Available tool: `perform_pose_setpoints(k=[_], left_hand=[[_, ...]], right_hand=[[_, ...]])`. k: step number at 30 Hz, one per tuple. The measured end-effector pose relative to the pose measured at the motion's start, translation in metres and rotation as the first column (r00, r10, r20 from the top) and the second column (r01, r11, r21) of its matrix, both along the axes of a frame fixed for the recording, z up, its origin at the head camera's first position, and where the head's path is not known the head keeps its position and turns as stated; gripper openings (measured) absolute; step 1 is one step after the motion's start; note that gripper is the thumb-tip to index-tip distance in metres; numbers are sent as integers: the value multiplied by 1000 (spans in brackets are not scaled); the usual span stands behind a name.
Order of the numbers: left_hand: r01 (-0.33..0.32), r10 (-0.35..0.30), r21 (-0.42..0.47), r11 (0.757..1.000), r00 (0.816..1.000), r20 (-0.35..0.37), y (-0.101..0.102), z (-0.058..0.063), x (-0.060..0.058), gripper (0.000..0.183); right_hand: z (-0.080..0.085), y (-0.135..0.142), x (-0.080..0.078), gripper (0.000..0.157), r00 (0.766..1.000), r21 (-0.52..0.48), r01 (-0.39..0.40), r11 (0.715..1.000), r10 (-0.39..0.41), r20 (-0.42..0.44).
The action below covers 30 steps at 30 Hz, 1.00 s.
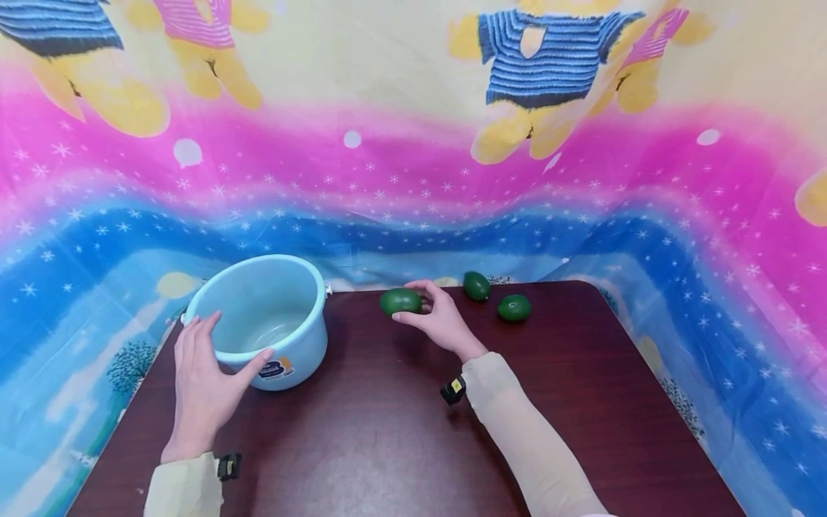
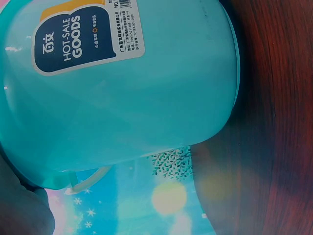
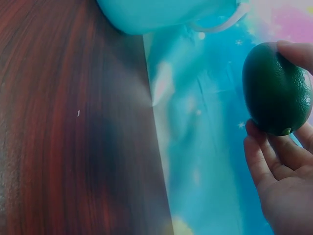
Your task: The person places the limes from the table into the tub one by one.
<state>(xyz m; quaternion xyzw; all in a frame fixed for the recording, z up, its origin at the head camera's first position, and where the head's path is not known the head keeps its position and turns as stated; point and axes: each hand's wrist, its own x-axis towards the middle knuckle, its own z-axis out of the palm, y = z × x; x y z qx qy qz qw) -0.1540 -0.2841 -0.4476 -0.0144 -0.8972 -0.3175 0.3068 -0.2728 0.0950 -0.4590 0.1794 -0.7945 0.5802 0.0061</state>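
My beige sleeve [image 1: 533, 434] looms closest; my right hand [image 1: 444, 321] pinches a green fruit [image 1: 397, 302], my left hand [image 1: 203, 384] grips the bucket [image 1: 309, 355]; too light a pinch could drop that smooth skin!

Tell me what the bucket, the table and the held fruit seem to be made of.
Bucket: probably plastic, smooth and glossy; its thin-looking wall catches soft highlights.
Table: wood or a wood-look laminate, dark red-brown with a slight sheen; streaky grain shows, but that fits either.
Held fruit: real or imitation, I can't tell; its dark green skin shines, with a stem-like nub at one end.
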Motion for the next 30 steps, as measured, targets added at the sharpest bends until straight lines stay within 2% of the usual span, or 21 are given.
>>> perform_pose_setpoints(k=[24, 30], left_hand=[[-1, 1, 3, 1000, 1000, 8, 0, 1, 0, 99], [1, -1, 2, 1000, 1000, 6, -1, 1, 0, 99]], right_hand=[[17, -11, 3, 53, 999, -86, -43, 995, 43, -7], [20, -13, 4, 57, 999, -93, -53, 994, 52, -11]])
